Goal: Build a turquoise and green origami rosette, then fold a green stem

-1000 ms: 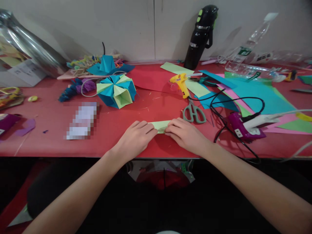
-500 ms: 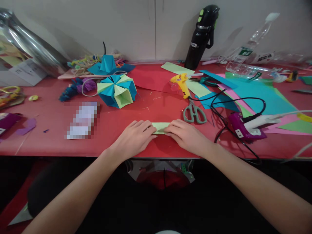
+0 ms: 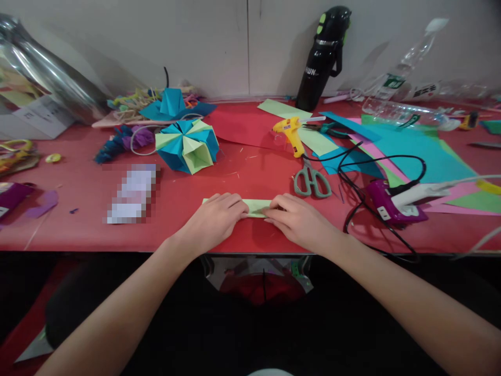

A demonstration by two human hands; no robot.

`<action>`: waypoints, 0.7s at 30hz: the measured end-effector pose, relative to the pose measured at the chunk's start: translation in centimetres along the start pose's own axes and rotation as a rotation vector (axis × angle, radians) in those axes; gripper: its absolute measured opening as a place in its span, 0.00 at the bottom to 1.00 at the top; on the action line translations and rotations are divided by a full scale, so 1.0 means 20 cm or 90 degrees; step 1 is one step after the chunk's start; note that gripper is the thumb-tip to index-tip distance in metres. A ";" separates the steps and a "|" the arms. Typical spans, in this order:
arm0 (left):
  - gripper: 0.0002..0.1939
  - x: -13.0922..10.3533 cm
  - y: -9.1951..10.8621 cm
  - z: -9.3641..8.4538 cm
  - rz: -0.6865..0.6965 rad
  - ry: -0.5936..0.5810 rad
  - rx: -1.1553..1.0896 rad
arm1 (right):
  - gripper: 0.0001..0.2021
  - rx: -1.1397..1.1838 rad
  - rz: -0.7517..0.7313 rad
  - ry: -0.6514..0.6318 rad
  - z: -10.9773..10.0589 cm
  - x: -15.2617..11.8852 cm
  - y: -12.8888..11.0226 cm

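Note:
A narrow strip of light green paper (image 3: 255,207) lies lengthwise near the table's front edge. It looks folded along its length. My left hand (image 3: 219,215) covers much of its left part, fingers curled and pressed together on it; a pale corner shows beyond that hand. On the right, my right hand (image 3: 296,216) pinches the strip's near edge between thumb and fingers. A short stretch of paper shows between the two hands. Grey-handled scissors (image 3: 312,180) lie just beyond my right hand, below a yellow glue gun (image 3: 291,133).
Behind my left hand sits a blue and green folded paper ball (image 3: 188,146). A blurred pale rectangle (image 3: 135,194) lies left. At right are a purple power strip (image 3: 391,203), black cable and coloured paper sheets (image 3: 418,151). A black bottle (image 3: 323,60) stands against the wall.
My hands stay nearly in place on the paper. A corner of the strip now shows beyond my left hand, and my right fingers have shifted slightly left along it.

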State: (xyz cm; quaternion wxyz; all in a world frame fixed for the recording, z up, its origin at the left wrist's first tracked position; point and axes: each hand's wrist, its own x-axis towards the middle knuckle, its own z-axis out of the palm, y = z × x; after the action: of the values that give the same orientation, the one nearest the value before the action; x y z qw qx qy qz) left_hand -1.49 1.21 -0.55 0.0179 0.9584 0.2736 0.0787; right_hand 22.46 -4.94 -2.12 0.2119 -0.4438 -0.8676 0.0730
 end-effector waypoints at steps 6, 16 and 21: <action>0.11 0.01 0.05 0.01 0.003 0.038 0.028 | 0.12 -0.031 -0.004 -0.010 0.02 0.00 0.01; 0.13 0.02 0.04 0.03 0.045 0.042 0.009 | 0.12 0.035 0.021 0.004 0.00 0.02 0.00; 0.13 0.03 0.02 0.01 0.040 0.032 0.019 | 0.11 0.035 0.015 0.011 0.00 0.01 0.00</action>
State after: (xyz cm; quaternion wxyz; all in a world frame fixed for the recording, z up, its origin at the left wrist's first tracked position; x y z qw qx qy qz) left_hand -0.82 1.14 -0.68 -0.0055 0.9645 0.2448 0.0991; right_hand 22.39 -4.83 -2.10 0.2309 -0.4489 -0.8579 0.0956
